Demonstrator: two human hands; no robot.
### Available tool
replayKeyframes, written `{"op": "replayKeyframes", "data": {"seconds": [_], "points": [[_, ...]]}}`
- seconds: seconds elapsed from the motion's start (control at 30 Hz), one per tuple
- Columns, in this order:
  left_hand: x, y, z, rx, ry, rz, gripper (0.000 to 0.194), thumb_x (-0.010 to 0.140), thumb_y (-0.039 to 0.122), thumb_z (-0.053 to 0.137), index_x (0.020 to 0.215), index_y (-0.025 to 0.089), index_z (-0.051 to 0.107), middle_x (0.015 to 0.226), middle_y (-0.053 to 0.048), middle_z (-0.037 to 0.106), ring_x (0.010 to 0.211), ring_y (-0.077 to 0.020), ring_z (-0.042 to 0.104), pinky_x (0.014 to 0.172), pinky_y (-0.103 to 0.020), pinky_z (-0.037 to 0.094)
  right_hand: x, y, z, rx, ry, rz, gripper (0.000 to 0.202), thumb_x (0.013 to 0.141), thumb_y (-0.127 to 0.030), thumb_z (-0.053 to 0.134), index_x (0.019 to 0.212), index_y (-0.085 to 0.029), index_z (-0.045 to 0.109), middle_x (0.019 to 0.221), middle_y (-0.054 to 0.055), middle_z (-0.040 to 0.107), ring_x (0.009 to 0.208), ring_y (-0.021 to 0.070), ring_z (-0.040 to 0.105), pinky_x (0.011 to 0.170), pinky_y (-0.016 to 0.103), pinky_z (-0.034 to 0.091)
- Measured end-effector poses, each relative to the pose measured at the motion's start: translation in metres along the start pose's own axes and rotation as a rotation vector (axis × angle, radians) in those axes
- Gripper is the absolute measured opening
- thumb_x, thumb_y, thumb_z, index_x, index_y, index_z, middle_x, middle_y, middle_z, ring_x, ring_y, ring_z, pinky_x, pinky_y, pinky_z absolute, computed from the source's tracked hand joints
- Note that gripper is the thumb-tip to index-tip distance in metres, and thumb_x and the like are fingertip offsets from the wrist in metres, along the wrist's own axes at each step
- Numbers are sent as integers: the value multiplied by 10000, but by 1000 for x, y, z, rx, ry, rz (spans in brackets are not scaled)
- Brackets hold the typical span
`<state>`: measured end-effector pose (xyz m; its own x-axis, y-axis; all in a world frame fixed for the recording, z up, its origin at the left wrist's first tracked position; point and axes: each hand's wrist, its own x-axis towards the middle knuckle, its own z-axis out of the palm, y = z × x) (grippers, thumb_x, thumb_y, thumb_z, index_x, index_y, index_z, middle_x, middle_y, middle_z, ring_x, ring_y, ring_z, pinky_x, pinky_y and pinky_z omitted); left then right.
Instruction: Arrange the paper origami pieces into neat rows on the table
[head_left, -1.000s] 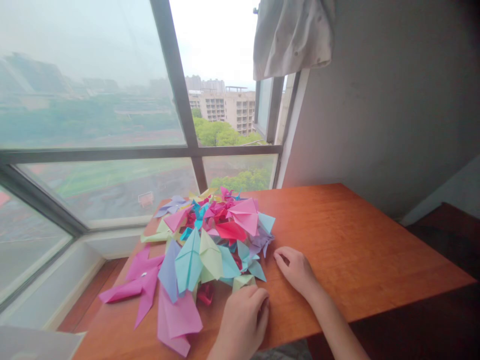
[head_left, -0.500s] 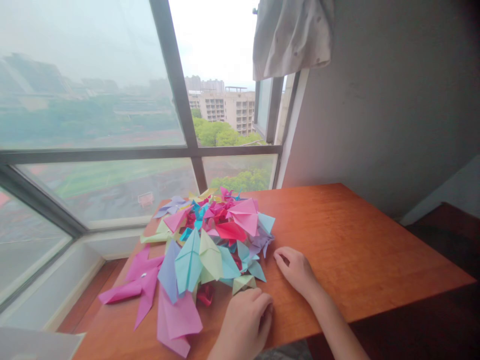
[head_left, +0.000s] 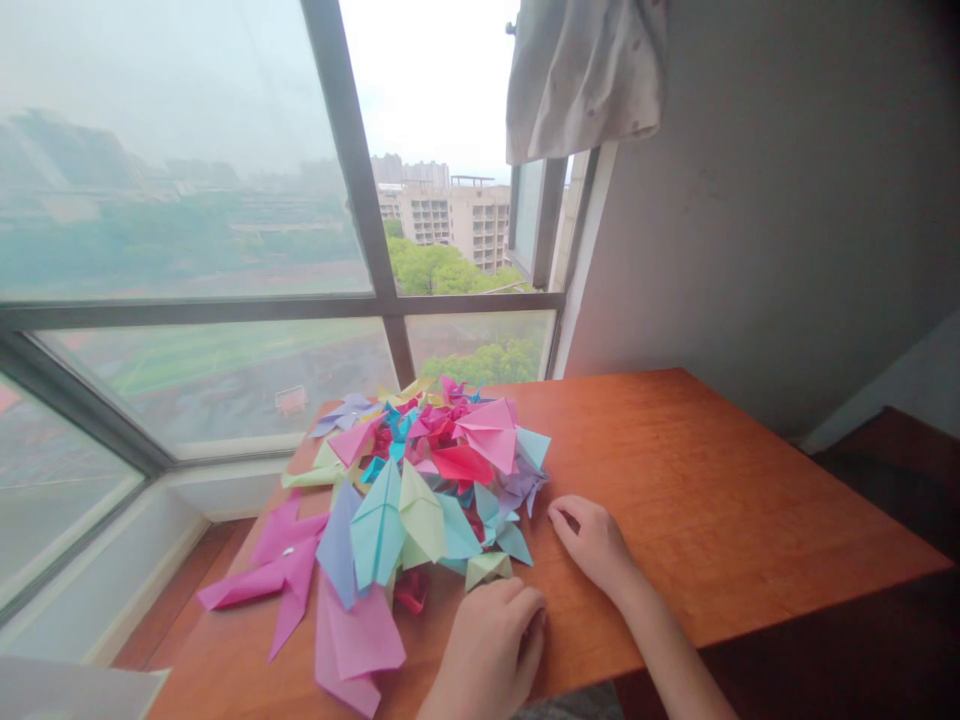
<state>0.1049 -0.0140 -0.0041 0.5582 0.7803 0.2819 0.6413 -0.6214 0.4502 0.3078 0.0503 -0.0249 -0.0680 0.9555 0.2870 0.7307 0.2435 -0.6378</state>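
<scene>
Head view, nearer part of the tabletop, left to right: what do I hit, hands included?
Magenta paper pinwheel → pink-mauve folded paper → small red folded piece → left hand → right hand.

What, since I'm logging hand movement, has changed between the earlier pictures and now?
The left hand has shifted slightly right since the first picture; nothing was visibly picked up or released. The right hand, folded-paper pile and magenta paper pinwheel stayed put.
</scene>
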Motion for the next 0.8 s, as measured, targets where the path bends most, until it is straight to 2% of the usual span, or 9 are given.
{"op": "replayKeyframes", "data": {"seconds": [0.8], "points": [[1,3,-4,-26,-33,-21,183,837,70,471,812,215,581,768,-24,654,712,-176,618,607,-264,399,0,0,1,16,10,6,264,912,-274,435,847,-207,681,876,64,714,812,200,654,762,301,489]]}}
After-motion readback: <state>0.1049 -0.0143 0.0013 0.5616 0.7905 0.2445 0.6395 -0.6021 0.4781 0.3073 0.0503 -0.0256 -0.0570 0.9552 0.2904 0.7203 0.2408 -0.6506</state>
